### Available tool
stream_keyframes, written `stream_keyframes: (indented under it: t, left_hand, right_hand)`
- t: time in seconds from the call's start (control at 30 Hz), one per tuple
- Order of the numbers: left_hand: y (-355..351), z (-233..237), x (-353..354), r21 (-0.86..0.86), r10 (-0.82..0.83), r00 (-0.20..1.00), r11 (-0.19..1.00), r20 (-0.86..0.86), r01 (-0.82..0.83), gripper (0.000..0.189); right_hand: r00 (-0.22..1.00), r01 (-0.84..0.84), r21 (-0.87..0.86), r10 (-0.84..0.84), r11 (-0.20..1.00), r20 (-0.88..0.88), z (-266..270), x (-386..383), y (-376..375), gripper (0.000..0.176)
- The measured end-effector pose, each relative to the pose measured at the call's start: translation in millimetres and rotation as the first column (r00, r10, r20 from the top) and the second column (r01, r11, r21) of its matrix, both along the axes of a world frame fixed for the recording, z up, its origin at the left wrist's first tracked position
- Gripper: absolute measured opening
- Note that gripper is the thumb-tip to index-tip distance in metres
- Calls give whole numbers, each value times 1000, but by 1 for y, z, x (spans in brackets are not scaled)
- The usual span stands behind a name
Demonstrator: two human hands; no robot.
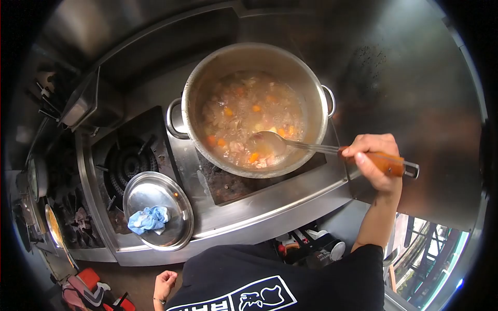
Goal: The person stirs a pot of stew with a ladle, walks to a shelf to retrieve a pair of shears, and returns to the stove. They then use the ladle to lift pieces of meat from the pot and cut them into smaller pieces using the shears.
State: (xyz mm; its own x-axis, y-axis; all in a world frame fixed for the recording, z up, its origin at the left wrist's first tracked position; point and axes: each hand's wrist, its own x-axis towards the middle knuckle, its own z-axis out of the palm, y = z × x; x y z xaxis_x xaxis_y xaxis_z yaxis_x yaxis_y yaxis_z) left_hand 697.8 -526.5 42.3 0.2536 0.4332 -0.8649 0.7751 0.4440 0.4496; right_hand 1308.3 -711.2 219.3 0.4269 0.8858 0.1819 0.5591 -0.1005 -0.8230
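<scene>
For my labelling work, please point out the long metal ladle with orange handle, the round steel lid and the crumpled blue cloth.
Ladle [311, 147]: head view, thin shaft.
Lid [161, 191]: head view, bare top.
Cloth [149, 218]: head view, middle folds.

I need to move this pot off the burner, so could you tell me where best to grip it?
Take the pot by its two loop handles, one from each side: they stick out below the rim, clear of the ladle.

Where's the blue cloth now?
In the head view, the blue cloth lies on the lid at the front of the stove, lower left of the pot, far from the right hand gripping the ladle.
</scene>
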Motion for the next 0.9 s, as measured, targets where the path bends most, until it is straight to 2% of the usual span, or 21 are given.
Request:
stream_keyframes:
  t: [0.1, 0.17, 0.23, 0.3, 0.33, 0.47, 0.5, 0.53, 0.57, 0.63, 0.77, 0.87, 0.9]
  left_hand:
    - [-16, -37, -59, -41, 75, 996, 996, -38, -77, 10]
    - [-32, -72, -102, 102, 117, 972, 990, -205, -98, 10]
    - [-46, -99, -140, 143, 87, 958, 989, -273, -49, 11]
    - [-59, -118, -171, 201, 45, 947, 979, -318, 21, 11]
    - [-71, -122, -177, 204, 0, 916, 975, -402, 89, 13]
    - [-76, -137, -199, 181, 81, 917, 983, -391, -9, 11]
    - [-75, -146, -211, 179, 161, 944, 977, -288, -112, 11]
    - [-75, -151, -219, 164, 244, 952, 963, -185, -215, 10]
    - [-76, -145, -212, 157, 244, 951, 964, -189, -217, 10]
    - [-74, -129, -190, 225, 380, 908, 914, -176, -339, 9]
    - [-72, -128, -183, 172, 368, 907, 926, -204, -337, 9]
    - [-77, -128, -173, 208, 370, 924, 915, -99, -344, 9]
    - [-78, -126, -170, 210, 341, 927, 928, -158, -306, 10]
  right_hand:
    - [998, 22, 14, -21, 1000, -63, -8, 15, 2, 19]
    - [982, 9, -67, -22, 998, -186, -11, 25, 5, 22]
    - [977, -9, -86, -9, 996, -211, -9, 31, 12, 24]
    - [937, -20, -235, -64, 972, -343, -7, 32, 23, 25]
    - [928, -12, -229, -75, 973, -364, -10, 32, 27, 24]
    - [873, 86, -292, -214, 952, -439, -12, 42, 30, 20]
    - [850, 172, -311, -300, 935, -433, -6, 47, 26, 20]
    - [846, 166, -245, -266, 955, -463, -2, 56, 18, 20]
    - [840, 160, -181, -230, 970, -491, 1, 62, 14, 21]
    - [841, 170, -181, -238, 969, -485, 0, 50, 22, 21]
    - [815, 180, -229, -275, 957, -510, -1, 34, 29, 21]
    - [770, 186, -288, -322, 939, -552, -4, 46, 19, 22]
    - [771, 185, -288, -321, 939, -550, -7, 46, 19, 22]
